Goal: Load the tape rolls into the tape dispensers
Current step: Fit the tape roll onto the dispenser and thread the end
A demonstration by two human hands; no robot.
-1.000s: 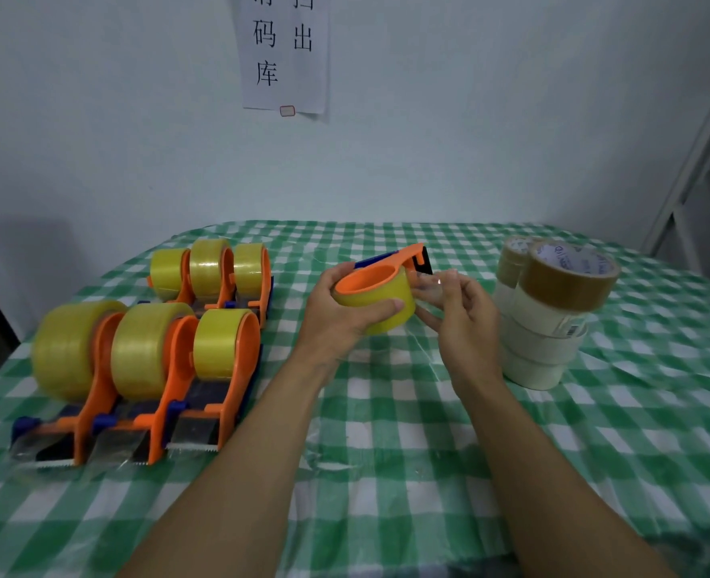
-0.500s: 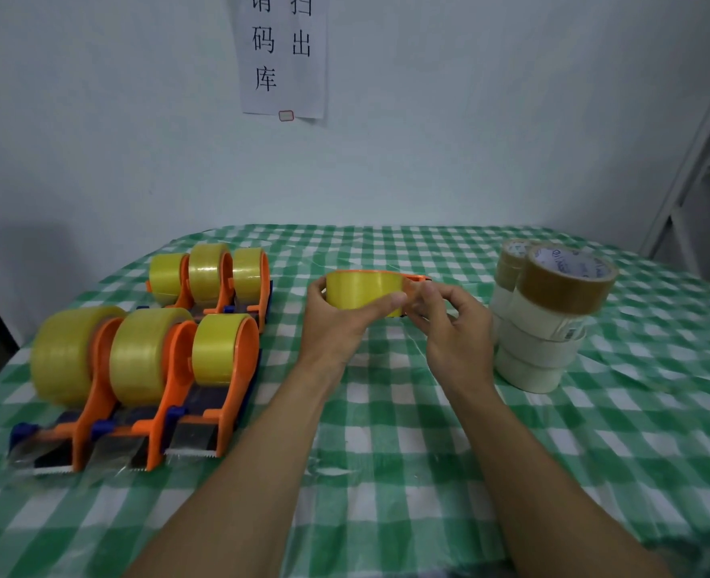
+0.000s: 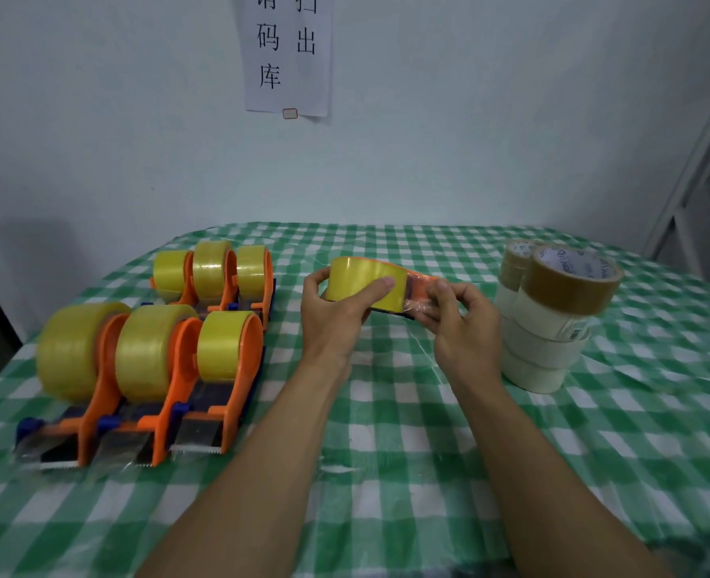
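Observation:
My left hand point(image 3: 336, 310) grips a yellow tape roll point(image 3: 363, 285) seated in an orange tape dispenser point(image 3: 422, 281), held above the middle of the table. My right hand point(image 3: 459, 323) pinches the clear loose tape end at the dispenser's front. Most of the dispenser is hidden behind the roll and my fingers. A stack of brown and cream tape rolls point(image 3: 553, 314) stands just right of my right hand.
Three loaded orange dispensers point(image 3: 149, 377) stand in a row at the near left, three more point(image 3: 216, 277) behind them. The green checked tablecloth point(image 3: 386, 452) covers the table. A paper sign point(image 3: 286, 52) hangs on the wall; a white ladder frame point(image 3: 703, 160) stands at the right.
Both hands have turned the dispenser so the roll's yellow face points toward me. My right hand now pinches the tape end at the dispenser's front.

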